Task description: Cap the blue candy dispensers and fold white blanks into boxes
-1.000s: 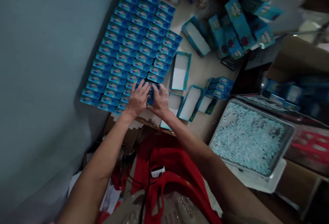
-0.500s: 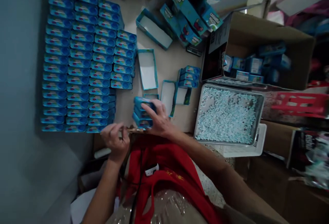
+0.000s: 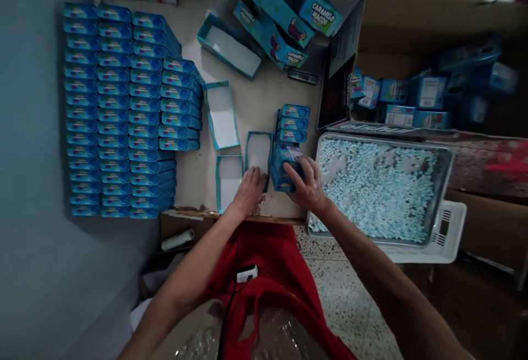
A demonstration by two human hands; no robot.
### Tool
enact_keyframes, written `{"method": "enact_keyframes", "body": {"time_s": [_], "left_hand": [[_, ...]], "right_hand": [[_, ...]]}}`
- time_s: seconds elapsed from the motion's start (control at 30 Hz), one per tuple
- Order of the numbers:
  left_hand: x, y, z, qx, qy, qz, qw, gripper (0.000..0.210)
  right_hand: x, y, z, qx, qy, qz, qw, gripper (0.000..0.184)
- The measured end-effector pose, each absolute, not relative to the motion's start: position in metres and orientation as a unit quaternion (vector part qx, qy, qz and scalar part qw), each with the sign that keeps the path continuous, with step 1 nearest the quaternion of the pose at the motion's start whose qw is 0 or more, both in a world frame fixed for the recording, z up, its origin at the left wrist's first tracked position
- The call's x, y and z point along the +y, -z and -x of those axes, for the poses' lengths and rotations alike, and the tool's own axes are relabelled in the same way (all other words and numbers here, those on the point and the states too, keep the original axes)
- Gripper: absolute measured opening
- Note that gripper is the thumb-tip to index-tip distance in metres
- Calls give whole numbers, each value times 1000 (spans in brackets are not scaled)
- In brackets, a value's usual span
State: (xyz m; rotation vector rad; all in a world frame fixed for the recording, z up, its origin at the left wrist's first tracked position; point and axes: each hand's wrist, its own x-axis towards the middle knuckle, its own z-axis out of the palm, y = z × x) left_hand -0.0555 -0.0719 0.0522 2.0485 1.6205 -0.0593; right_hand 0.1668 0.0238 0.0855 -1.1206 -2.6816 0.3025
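Observation:
My right hand point(image 3: 307, 184) is closed around a few small blue boxes point(image 3: 284, 164), at the near part of a row where several more small blue boxes point(image 3: 292, 123) stand in an open carton. My left hand point(image 3: 249, 188) has its fingers over the near end of an open blue display box point(image 3: 259, 148) with a white inside; its fingers are bent at that end wall. Left of this hand is another open display box point(image 3: 230, 181). Farther back lie two more, an upright one point(image 3: 221, 113) and a slanted one point(image 3: 231, 49).
Tall columns of small blue boxes point(image 3: 117, 118) stand at the left by the wall. Printed display boxes point(image 3: 274, 16) are heaped at the back. At the right are a metal tray point(image 3: 379, 189) of pale blue pellets and a large cardboard box point(image 3: 421, 24) holding blue boxes.
My right hand has carried the small blue boxes rightward into the row in the open carton. My left hand has moved right from the table edge onto the open display box.

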Motion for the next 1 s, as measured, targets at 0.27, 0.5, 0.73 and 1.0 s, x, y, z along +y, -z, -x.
{"method": "enact_keyframes", "body": {"time_s": [0.27, 0.5, 0.73, 1.0], "left_hand": [[-73, -48, 48, 618, 45, -740, 261, 74], [-70, -46, 44, 621, 56, -733, 270, 69], [-71, -67, 51, 606, 1, -739, 295, 52], [-126, -104, 167, 779, -170, -573, 191, 25]], "right_hand": [[28, -78, -172, -919, -92, 356, 140, 62], [47, -92, -149, -916, -118, 379, 60, 73], [48, -85, -145, -897, -77, 436, 12, 88], [30, -137, 4, -907, -230, 332, 120, 80]]}}
